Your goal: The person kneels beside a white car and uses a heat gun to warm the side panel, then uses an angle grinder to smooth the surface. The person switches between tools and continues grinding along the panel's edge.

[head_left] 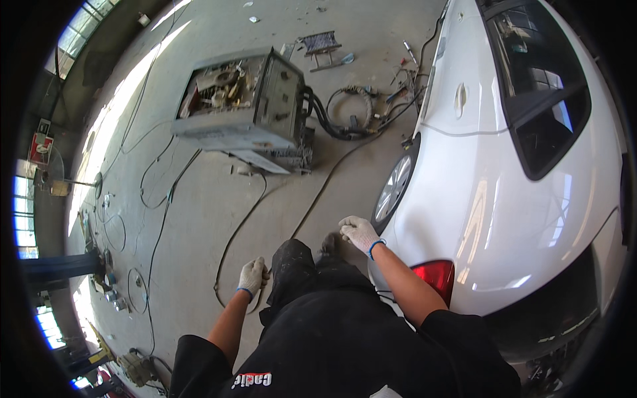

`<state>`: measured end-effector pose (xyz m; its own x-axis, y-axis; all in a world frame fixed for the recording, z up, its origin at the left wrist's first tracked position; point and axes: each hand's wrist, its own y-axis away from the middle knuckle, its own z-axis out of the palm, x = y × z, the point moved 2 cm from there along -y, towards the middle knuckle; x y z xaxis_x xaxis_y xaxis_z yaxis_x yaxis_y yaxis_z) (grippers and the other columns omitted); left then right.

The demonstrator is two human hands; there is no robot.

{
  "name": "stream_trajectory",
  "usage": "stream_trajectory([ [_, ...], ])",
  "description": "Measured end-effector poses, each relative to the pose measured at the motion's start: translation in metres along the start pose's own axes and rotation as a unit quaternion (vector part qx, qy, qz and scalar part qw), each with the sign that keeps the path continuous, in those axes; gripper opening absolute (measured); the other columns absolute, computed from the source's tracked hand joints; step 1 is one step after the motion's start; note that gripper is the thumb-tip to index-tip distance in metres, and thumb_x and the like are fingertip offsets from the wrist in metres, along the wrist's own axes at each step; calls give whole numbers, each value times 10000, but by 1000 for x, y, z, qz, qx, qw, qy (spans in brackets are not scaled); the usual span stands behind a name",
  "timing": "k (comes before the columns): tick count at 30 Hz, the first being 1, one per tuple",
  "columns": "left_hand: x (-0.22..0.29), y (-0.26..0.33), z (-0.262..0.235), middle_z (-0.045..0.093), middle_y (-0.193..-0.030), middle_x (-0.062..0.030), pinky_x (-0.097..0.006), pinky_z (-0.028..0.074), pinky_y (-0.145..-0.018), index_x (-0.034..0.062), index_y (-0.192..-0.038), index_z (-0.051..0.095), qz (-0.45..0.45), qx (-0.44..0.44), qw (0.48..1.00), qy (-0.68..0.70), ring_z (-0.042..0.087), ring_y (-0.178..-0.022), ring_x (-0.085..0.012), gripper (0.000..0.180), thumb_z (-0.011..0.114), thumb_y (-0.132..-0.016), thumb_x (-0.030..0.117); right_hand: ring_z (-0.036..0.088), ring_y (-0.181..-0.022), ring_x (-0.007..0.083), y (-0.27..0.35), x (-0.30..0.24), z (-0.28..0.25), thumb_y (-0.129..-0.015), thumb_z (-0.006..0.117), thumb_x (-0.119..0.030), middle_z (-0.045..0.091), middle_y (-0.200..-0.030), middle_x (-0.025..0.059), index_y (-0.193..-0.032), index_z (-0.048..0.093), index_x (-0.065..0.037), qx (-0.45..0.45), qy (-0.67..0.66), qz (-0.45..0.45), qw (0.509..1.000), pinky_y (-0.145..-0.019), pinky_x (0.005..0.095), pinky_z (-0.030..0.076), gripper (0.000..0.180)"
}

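My left hand (253, 276), in a pale knit glove with a blue cuff, hangs beside my left leg with its fingers curled in. No object shows in it. A thin dark cable (225, 255) loops over the floor near this hand. My right hand (359, 234), gloved the same way, is held in front of my right side, its fingers loosely closed and nothing visible in them. Close to it are the rear wheel (394, 188) and white rear body of a car (458, 205), with a red tail light (435, 278) beside my right forearm.
Ahead stands a grey wheeled machine cabinet (279, 99) with tools and parts in its top tray. Thick black hoses (332, 126) run from it toward the car. A small stool (320, 44) stands beyond. Cables cross the floor; a fan (56, 166) and blue lift arm (60, 265) are at left.
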<state>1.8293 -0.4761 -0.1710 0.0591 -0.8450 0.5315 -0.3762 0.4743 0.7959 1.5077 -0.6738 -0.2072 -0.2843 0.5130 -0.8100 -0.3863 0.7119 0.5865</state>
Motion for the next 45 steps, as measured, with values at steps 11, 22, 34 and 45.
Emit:
stream_trajectory([
  [11, 343, -119, 159, 606, -1172, -142, -294, 564, -781, -25, -1267, 496, -61, -347, 928, 124, 642, -964, -189, 297, 476, -1018, 135, 654, -729, 135, -131, -97, -159, -877, 594, -100, 689, -833, 66, -1043, 675, 21, 178, 13, 23, 984, -696, 283, 525, 221],
  [22, 597, -235, 325, 668, -1045, -129, -250, 560, -707, 5, -1200, 541, -136, -519, 842, -52, 672, -886, -181, 241, 590, -994, 119, 635, -772, 117, -202, -181, -295, -891, 583, -68, 670, -879, 51, -1080, 649, 28, 324, -239, 61, 913, -729, 265, 523, 222],
  [34, 859, -288, 401, 678, -929, -53, -209, 506, -636, 83, -992, 598, -76, -464, 874, -122, 601, -725, -80, 157, 642, -976, 232, 647, -806, 165, -360, -347, -480, -887, 594, -111, 682, -887, 76, -1039, 671, 11, 395, -120, -4, 911, -763, 289, 516, 210],
  [45, 1100, -441, 552, 711, -922, -53, -221, 528, -633, 55, -1060, 629, -105, -603, 651, -448, 651, -731, -102, 151, 629, -976, 181, 666, -910, 245, -329, -412, -560, -879, 600, -51, 679, -1042, 143, -1078, 677, -10, 787, 40, 147, 597, -819, 348, 541, 217],
])
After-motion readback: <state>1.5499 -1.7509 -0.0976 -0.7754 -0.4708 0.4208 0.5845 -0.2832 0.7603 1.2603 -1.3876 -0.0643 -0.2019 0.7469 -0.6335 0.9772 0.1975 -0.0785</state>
